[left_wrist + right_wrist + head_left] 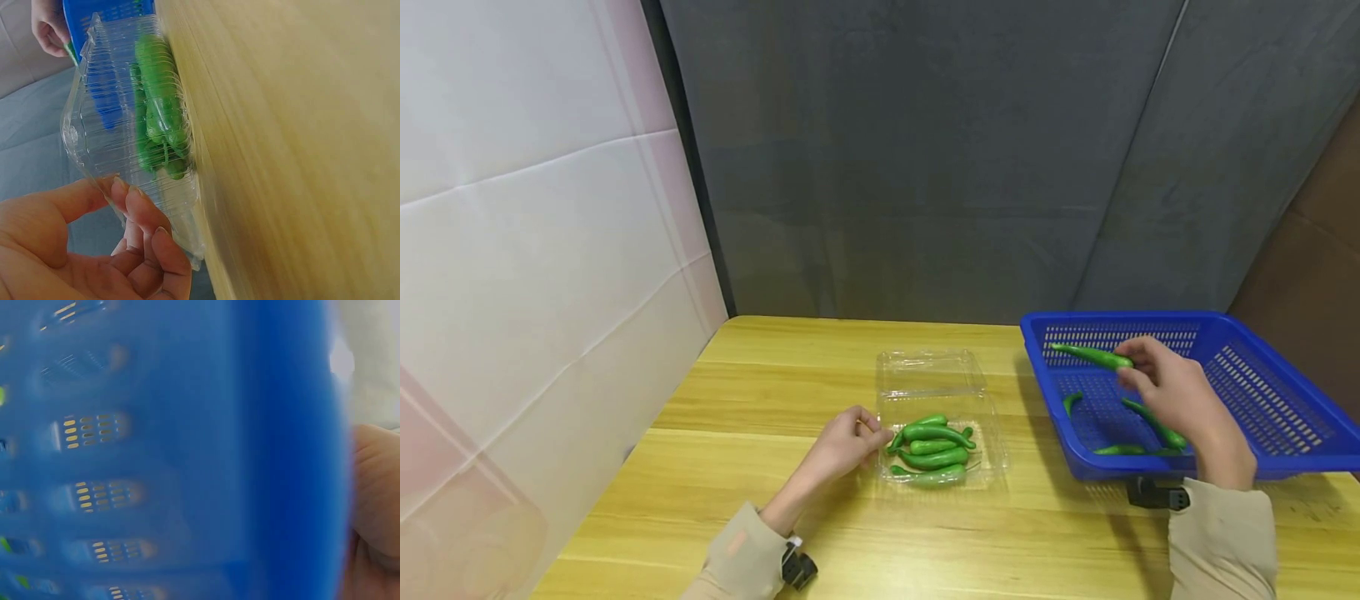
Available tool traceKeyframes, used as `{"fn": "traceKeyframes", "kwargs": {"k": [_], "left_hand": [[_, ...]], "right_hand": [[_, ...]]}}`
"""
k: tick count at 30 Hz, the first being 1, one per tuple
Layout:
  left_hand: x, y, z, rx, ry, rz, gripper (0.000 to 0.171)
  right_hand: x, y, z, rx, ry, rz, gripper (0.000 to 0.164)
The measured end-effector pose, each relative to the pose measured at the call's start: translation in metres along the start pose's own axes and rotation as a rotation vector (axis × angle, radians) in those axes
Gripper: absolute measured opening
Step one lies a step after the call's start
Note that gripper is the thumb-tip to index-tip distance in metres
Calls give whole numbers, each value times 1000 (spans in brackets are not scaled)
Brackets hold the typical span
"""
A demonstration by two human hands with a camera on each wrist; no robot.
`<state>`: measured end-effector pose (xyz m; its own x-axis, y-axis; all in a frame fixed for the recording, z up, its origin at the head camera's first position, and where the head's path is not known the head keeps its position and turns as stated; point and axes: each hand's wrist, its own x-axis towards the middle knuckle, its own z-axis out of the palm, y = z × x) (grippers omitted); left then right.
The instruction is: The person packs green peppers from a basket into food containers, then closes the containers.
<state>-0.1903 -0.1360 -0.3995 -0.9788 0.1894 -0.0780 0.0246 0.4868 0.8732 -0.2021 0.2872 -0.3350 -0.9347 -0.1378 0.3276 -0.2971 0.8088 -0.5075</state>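
Over the blue basket (1120, 317), my right hand (1176, 392) pinches a green chili pepper (1088, 356) by its thicker end, the narrow end pointing left. At the table's middle stands a clear plastic clamshell box (997, 454), its lid (929, 372) folded back. Several green chili peppers (934, 458) lie side by side in it. My left hand (844, 446) pinches the box's left edge between thumb and fingertips; the left wrist view shows this grip (128, 206) up close. In the right wrist view the basket's wall (187, 425) hides most of that hand and the held pepper.
A few more chili peppers (1156, 425) lie on the basket's floor. The basket takes up the right side of the wooden table (737, 400). A dark grey curtain (887, 167) hangs behind the table, and a pale cloth wall (535, 250) stands on the left.
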Motion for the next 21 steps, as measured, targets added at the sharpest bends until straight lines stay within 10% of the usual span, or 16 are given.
{"fn": "traceKeyframes", "kwargs": {"k": [21], "left_hand": [[-2, 2, 1, -21, 6, -9, 23]], "right_hand": [[2, -13, 3, 63, 84, -53, 24]]}}
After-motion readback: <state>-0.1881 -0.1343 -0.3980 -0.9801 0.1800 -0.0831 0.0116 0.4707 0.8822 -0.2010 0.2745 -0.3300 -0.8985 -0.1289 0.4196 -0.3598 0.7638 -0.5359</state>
